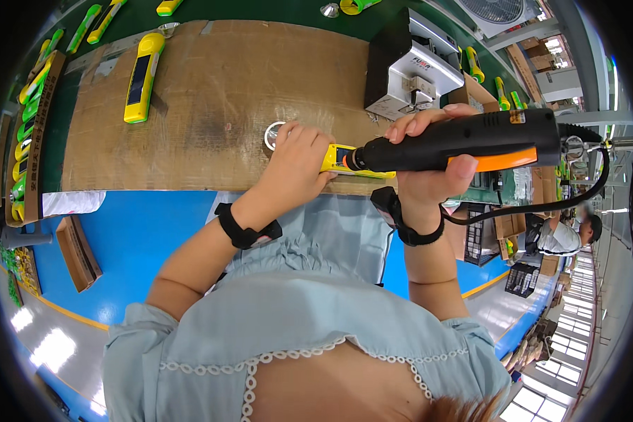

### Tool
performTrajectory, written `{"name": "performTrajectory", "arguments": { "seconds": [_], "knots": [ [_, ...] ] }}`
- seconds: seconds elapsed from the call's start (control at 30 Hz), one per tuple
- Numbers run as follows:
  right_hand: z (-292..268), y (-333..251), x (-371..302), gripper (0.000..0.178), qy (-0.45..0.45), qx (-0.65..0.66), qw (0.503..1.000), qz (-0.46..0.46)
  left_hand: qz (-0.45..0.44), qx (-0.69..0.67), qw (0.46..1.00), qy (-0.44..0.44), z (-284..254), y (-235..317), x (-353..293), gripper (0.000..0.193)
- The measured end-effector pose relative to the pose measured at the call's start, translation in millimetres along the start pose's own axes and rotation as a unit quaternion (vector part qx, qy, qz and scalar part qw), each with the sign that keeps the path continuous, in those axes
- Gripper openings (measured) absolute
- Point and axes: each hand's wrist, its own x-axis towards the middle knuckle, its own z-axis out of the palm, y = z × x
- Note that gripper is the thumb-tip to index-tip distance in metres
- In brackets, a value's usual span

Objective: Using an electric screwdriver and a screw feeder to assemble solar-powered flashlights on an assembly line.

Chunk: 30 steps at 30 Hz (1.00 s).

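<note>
My right hand point(422, 162) is closed around a black electric screwdriver point(499, 137) with an orange lever, held almost level. Its orange-tipped nose meets a yellow torch-shaped housing point(376, 174) with a dark panel, lying near the cardboard's front edge. The fingers of my left hand point(297, 160) are closed on the housing's left end, covering that part. Just beyond them lies a round silver reflector cup point(273, 133) with a white rim. Farther left, a finished-looking yellow torch point(145, 77) with a dark panel rests on the cardboard sheet point(218, 91).
A black and silver screw feeder point(415, 74) stands at the back right. At the left, a cardboard box point(49, 133) holds several yellow-green torches. The screwdriver's black cable point(541, 209) loops past my right wrist. A person point(563, 235) is at the far right.
</note>
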Motion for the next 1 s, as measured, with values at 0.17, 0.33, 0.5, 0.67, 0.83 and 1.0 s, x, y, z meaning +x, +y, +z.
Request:
{"name": "performTrajectory", "arguments": {
  "seconds": [0.17, 0.33, 0.5, 0.67, 0.83, 1.0],
  "knots": [
    [4.2, 5.4, -2.8, 0.065, 0.004, 0.058, 0.998, -0.001, -0.002, -0.012, 1.0, 0.001, -0.5, -0.8, -0.6, 0.049],
    [6.7, 11.4, -7.4, 0.061, -0.006, 0.094, 0.995, -0.017, 0.004, -0.008, 1.0, 0.011, 0.4, -0.1, -0.7, 0.049],
    [14.8, 15.9, -10.6, 0.056, -0.027, 0.096, 0.995, 0.005, 0.003, 0.005, 1.0, 0.008, -3.0, 0.6, 0.7, 0.05],
    [15.2, 20.7, -10.5, 0.056, -0.02, 0.086, 0.996, 0.008, 0.004, 0.019, 1.0, -0.01, -4.3, 1.0, 2.1, 0.052],
    [13.5, 20.8, -11.2, 0.057, 0.001, 0.081, 0.997, 0.0, 0.013, 0.038, 0.999, -0.029, -6.4, -0.1, 3.1, 0.05],
    [-5.1, -3.2, 4.5, 0.069, 0.055, 0.0, 0.998, -0.031, 0.004, 0.065, 0.997, -0.037, -14.1, 1.8, 1.4, 0.05]
  ]
}}
